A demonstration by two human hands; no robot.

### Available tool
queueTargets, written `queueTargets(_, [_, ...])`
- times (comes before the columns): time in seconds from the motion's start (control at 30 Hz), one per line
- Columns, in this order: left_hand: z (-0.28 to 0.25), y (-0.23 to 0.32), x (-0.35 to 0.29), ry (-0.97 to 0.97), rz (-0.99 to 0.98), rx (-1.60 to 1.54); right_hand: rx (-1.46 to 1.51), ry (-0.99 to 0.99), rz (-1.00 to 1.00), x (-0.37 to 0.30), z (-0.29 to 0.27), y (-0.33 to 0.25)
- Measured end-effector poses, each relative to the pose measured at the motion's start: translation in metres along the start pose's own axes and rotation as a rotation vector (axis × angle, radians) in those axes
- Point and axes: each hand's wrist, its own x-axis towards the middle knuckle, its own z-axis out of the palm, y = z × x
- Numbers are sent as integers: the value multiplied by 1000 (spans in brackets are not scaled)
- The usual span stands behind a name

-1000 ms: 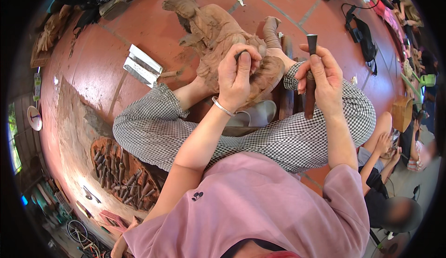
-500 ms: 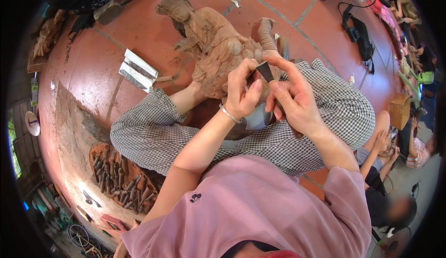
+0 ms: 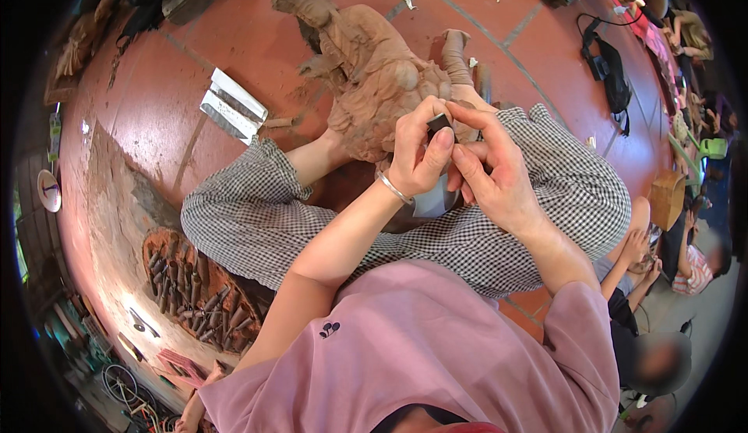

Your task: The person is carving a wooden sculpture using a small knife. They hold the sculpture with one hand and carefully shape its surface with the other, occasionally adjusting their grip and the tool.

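Item 1: dark blade-like piece, one, flat-ended with a pale edge. Location: between your two hands, above your lap, just short of the figure. Handling, as judged: stiff, metal by its look, light enough for the fingertips; the pale edge was probably sharp. Best hold: by the flat sides, fingertips back from that edge. Any handle was hidden.

Item 2: left hand, bare, silver bracelet at the wrist. Grip: you had the piece pinched between the thumb and the curled fingers.

Item 3: right hand, bare, forefinger reaching to the left fingertips, thumb bent in near the piece. Grip: whether these fingers closed on anything could not be told.

Item 4: brown figure, one, seated form, matte, with deep folds. Location: beyond your hands, on the tiled floor between your lower legs. Handling, as judged: heavy and rigid, little prone to slip, with the head and thin projections fragile. Best hold: low, around the broad base, both palms under its bulk.

Item 5: dark-handled tools, many, heaped in a hollow to your left.

Item 6: white paper packet, one, on the floor left of the figure.
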Motion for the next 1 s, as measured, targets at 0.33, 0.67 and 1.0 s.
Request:
queueTargets(0.33, [-3,0,-2,-16,-11,15,-101,-15,-14,-1,0,-2])
queueTargets(0.67, [-2,-5,-2,-4,12,2,-69,-15,8,0,0,0])
queueTargets(1.0, [-2,1,0,-24,29,29,-172,-9,-38,0,0,-6])
